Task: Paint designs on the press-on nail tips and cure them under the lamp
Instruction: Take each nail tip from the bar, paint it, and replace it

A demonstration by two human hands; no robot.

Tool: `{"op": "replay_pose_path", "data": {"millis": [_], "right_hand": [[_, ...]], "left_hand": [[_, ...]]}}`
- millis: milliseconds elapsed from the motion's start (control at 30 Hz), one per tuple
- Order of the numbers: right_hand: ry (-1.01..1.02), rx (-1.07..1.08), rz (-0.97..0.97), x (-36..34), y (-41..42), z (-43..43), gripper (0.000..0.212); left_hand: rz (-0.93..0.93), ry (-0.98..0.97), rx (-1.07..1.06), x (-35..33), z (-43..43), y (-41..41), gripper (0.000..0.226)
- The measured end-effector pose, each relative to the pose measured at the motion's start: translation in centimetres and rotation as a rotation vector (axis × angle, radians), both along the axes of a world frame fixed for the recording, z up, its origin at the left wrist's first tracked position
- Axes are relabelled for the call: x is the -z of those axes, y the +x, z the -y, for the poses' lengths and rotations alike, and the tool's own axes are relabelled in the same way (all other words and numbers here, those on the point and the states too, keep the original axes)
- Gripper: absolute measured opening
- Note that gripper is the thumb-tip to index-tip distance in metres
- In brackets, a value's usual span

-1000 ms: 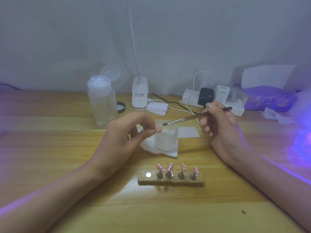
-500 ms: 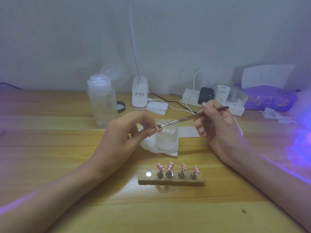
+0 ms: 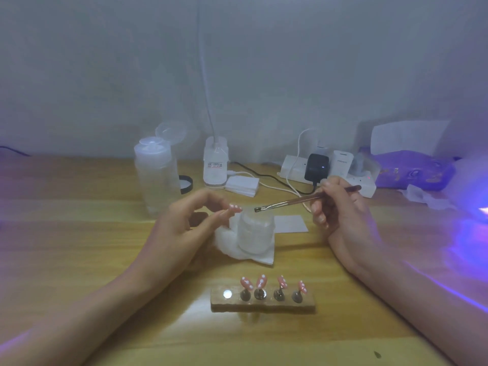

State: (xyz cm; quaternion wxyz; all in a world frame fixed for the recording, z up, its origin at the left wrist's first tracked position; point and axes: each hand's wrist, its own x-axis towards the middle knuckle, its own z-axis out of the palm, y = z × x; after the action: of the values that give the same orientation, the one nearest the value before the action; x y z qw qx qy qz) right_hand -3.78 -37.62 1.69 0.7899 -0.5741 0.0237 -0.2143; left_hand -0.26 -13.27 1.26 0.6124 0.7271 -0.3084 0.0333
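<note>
- Pinching a pink white-dotted nail tip (image 3: 235, 207) between thumb and fingertips, the left hand (image 3: 184, 228) holds it above the wooden table (image 3: 79, 247).
- Right hand (image 3: 340, 210) grips a thin brown brush (image 3: 303, 199), bristles just beside the tip, not touching.
- Four matching painted tips (image 3: 261, 281) stand on a wooden holder block (image 3: 262, 302) nearby.

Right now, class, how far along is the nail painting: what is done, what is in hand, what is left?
Done: four dotted tips stand on the holder. In hand: the left hand pinches a fifth tip, already dotted; the right hand holds the brush beside it, not touching. Left, likely: finishing it, filling the holder's empty spot and curing by the purple glow at right.
</note>
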Motion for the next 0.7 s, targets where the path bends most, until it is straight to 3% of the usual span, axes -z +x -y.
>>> {"op": "replay_pose_path", "data": {"millis": [300,467,567,700], "right_hand": [[0.065,0.048,-0.009,-0.2,-0.1,0.2,0.027],[0.085,0.059,-0.009,-0.2,-0.1,0.2,0.031],[0.098,0.057,-0.018,-0.3,0.0,0.1,0.037],[0.107,0.074,-0.044,-0.3,-0.1,0.0,0.028]], "left_hand": [[-0.255,-0.327,0.018,-4.0,-2.3,0.8,0.015],[-0.277,-0.126,-0.102,-3.7,-3.0,-0.7,0.02],[-0.21,-0.017,-0.015,-2.8,-2.9,-2.5,0.009],[-0.11,0.245,0.013,-1.4,-2.9,-3.8,0.01]]}}
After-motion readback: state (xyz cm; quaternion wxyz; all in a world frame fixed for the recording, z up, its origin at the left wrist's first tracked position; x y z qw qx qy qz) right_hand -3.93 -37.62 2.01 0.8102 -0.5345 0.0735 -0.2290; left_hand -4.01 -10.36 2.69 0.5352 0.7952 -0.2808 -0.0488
